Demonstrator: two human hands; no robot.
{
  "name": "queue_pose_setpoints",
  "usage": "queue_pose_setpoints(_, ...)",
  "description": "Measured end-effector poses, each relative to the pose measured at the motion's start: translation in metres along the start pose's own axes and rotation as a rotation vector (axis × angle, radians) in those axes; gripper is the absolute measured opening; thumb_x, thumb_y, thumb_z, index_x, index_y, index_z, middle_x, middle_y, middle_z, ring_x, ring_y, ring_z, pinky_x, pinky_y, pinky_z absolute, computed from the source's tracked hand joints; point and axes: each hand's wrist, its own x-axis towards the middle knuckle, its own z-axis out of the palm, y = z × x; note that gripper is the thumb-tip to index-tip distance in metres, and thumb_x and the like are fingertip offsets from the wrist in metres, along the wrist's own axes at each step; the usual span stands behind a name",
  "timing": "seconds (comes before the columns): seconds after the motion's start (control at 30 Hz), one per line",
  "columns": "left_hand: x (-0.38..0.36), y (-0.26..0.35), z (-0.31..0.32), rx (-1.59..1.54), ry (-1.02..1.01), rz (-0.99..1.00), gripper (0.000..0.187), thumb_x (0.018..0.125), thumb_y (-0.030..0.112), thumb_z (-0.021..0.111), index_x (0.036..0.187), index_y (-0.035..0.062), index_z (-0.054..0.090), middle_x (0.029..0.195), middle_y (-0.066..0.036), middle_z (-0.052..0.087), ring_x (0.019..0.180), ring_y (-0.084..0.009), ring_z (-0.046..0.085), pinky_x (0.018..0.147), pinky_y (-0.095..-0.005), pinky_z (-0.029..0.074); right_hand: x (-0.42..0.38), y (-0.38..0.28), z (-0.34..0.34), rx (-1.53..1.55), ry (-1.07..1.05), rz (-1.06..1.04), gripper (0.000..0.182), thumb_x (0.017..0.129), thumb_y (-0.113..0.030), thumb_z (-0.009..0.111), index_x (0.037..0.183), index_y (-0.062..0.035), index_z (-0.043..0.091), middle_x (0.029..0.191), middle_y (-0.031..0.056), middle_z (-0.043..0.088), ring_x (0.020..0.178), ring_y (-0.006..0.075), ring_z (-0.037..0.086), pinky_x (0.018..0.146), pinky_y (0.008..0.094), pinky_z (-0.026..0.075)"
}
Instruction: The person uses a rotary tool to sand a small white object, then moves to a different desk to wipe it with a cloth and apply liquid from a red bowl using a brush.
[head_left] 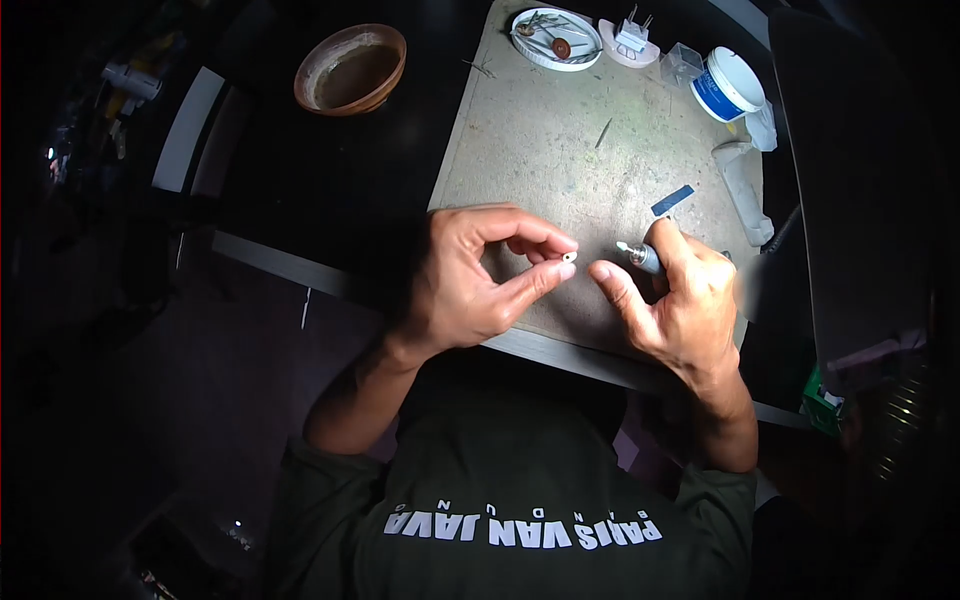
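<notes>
A small pale piece with a dark spot [569, 258] is pinched between the thumb and forefinger of my left hand [475, 265]. In my right hand [690, 295] lies a rotary tool handpiece [643, 258], gripped by the curled fingers, while the thumb stands away from it. The handpiece's light-coloured tip points left toward the pale piece, with a gap between the two. Just beyond my right hand, a dark blue strip [673, 200] rests on the worn grey board [540, 150]. Both hands are above the board's near part.
At the board's far edge are a white dish [515, 38] of thin bits and a brown disc, a white plug-like block [632, 38], a clear box [682, 63] and a white tub with a blue label [722, 90]. A brown bowl [385, 92] stands far left.
</notes>
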Motion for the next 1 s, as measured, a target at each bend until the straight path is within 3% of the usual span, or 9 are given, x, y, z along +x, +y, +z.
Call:
queue_pose_setpoints(0.07,-0.017,0.002,0.000,-0.040,0.077,-0.007,0.014,0.079,-0.005,0.077,0.092,-0.0051,0.071,0.086,-0.012,0.070,0.079,-0.0121,0.066,0.073,-0.0237,0.051,0.001,-0.002,0.002,0.010,-0.021,-0.138,0.044,0.075,-0.027,0.086,0.071,-0.0038,0.049,0.053,0.0068,0.046,0.044,0.0196,0.046,0.044,0.0322,0.037)
queue_pose_setpoints(0.13,-0.032,0.002,-0.001,-0.052,0.125,0.004,0.016,0.078,-0.008,0.076,0.092,-0.0057,0.068,0.086,-0.013,0.068,0.078,-0.0128,0.064,0.074,-0.0238,0.051,-0.002,-0.005,0.006,-0.090,-0.022,-0.140,0.052,0.074,-0.046,0.083,0.067,-0.0067,0.050,0.051,0.0061,0.047,0.040,0.0201,0.049,0.039,0.0331,0.038)
queue_pose_setpoints(0.2,-0.043,0.004,0.000,-0.065,0.169,0.004,0.018,0.077,-0.009,0.076,0.092,-0.0053,0.067,0.086,-0.012,0.067,0.078,-0.0127,0.064,0.074,-0.0237,0.051,-0.003,-0.011,0.005,-0.120,-0.057,-0.168,0.056,0.075,-0.054,0.080,0.067,-0.0076,0.050,0.051,0.0051,0.046,0.040,0.0200,0.050,0.039,0.0330,0.038)
queue_pose_setpoints(0.3,-0.050,0.004,0.004,-0.060,0.242,-0.005,0.016,0.076,-0.004,0.081,0.087,-0.0020,0.070,0.081,-0.009,0.070,0.074,-0.0115,0.067,0.069,-0.0228,0.053,-0.004,-0.016,0.006,-0.117,-0.096,-0.201,0.058,0.077,-0.059,0.076,0.067,-0.0076,0.051,0.051,0.0045,0.045,0.040,0.0196,0.050,0.039,0.0327,0.038)
queue_pose_setpoints(0.43,-0.051,0.005,0.005,-0.043,0.216,0.000,0.017,0.074,-0.003,0.083,0.086,-0.0012,0.070,0.080,-0.009,0.070,0.073,-0.0112,0.067,0.067,-0.0228,0.053,-0.007,-0.015,0.007,-0.103,-0.157,-0.229,0.058,0.081,-0.060,0.072,0.070,-0.0063,0.053,0.053,0.0056,0.046,0.043,0.0196,0.052,0.043,0.0323,0.043)
queue_pose_setpoints(0.53,-0.052,0.004,0.003,-0.010,0.143,0.017,0.021,0.074,-0.012,0.078,0.089,-0.0034,0.067,0.082,-0.011,0.066,0.076,-0.0122,0.063,0.071,-0.0225,0.051,-0.009,-0.015,0.015,-0.094,-0.073,-0.247,0.062,0.072,-0.061,0.078,0.064,-0.0077,0.047,0.053,0.0043,0.040,0.041,0.0206,0.044,0.040,0.0349,0.034)
queue_pose_setpoints(0.63,-0.050,0.004,0.006,-0.005,0.195,0.001,0.017,0.073,-0.003,0.084,0.084,0.0001,0.071,0.079,-0.009,0.070,0.072,-0.0119,0.068,0.066,-0.0226,0.053,-0.010,-0.014,0.018,-0.077,-0.067,-0.264,0.060,0.074,-0.061,0.076,0.065,-0.0083,0.048,0.053,0.0041,0.041,0.042,0.0200,0.045,0.040,0.0347,0.035)
queue_pose_setpoints(1.0,-0.047,0.004,0.004,0.022,0.164,-0.002,0.018,0.072,-0.003,0.084,0.085,0.0005,0.072,0.078,-0.009,0.070,0.071,-0.0119,0.067,0.064,-0.0223,0.052,-0.011,-0.014,0.021,-0.056,-0.097,-0.235,0.058,0.077,-0.061,0.074,0.069,-0.0078,0.052,0.055,0.0043,0.042,0.043,0.0191,0.047,0.041,0.0340,0.037)
